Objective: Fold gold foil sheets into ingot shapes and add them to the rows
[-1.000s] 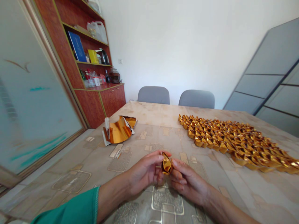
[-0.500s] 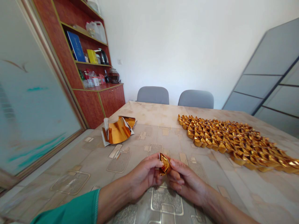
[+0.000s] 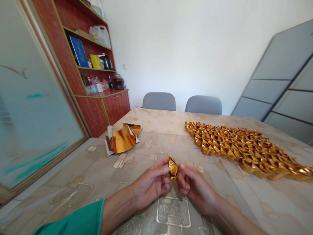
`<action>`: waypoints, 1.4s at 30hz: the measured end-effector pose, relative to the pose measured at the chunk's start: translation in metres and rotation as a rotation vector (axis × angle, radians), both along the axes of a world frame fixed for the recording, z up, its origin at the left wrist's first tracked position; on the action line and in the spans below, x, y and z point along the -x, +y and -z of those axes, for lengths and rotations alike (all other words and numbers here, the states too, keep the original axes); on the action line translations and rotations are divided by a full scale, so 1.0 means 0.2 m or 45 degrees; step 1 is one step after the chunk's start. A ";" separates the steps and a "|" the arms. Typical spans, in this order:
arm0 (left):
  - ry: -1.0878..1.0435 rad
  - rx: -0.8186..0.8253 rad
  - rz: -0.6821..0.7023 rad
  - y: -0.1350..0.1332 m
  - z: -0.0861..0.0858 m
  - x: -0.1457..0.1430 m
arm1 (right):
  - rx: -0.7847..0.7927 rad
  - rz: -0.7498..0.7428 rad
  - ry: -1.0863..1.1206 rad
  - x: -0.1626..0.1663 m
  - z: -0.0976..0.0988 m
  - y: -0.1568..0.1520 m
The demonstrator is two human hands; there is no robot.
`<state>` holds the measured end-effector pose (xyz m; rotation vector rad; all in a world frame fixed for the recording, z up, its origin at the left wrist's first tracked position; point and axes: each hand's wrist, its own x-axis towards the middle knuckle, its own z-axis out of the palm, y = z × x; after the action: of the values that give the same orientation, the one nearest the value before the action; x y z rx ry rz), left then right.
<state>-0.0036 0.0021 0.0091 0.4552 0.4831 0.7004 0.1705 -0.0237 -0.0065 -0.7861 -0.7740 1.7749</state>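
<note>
My left hand (image 3: pixel 149 185) and my right hand (image 3: pixel 193 186) meet just above the table, near its front edge. Both pinch a small folded piece of gold foil paper (image 3: pixel 173 167) between thumb and fingertips, one hand on each side of it. The other fingers of both hands are curled under. A green sleeve covers my left forearm at the bottom left.
Rows of many folded gold foil pieces (image 3: pixel 244 148) lie across the right half of the table (image 3: pixel 102 178). A curled stack of gold foil sheets (image 3: pixel 121 141) sits at the left. Two grey chairs (image 3: pixel 158 101) stand at the far edge, a red cabinet (image 3: pixel 105 106) behind left.
The foil piece has turned between my fingertips and looks smaller and more tightly folded. Both hands stay together at the same place on the table; the view has tilted slightly.
</note>
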 end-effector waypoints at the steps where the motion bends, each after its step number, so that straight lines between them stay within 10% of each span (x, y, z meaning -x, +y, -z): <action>1: 0.021 -0.013 -0.035 0.00 0.00 0.00 | -0.050 0.055 -0.088 0.00 -0.01 0.00; 11: 0.124 -0.094 -0.181 0.00 0.04 -0.02 | -0.662 0.183 -0.751 0.00 -0.06 -0.05; 29: 0.625 -0.665 -0.270 0.05 0.04 -0.01 | -0.838 0.330 -1.105 -0.02 -0.09 -0.02; 34: 0.740 -0.701 -0.409 0.07 0.02 0.01 | -0.897 0.487 -1.287 -0.22 -0.14 0.04; 42: 0.788 -0.775 -0.404 0.07 0.00 0.02 | -0.714 0.700 -2.520 -0.80 -0.11 -0.02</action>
<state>-0.0072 0.0158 0.0099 1.2045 0.9407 1.0162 0.3299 -0.0279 0.0149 -1.9642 -1.8195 -0.2641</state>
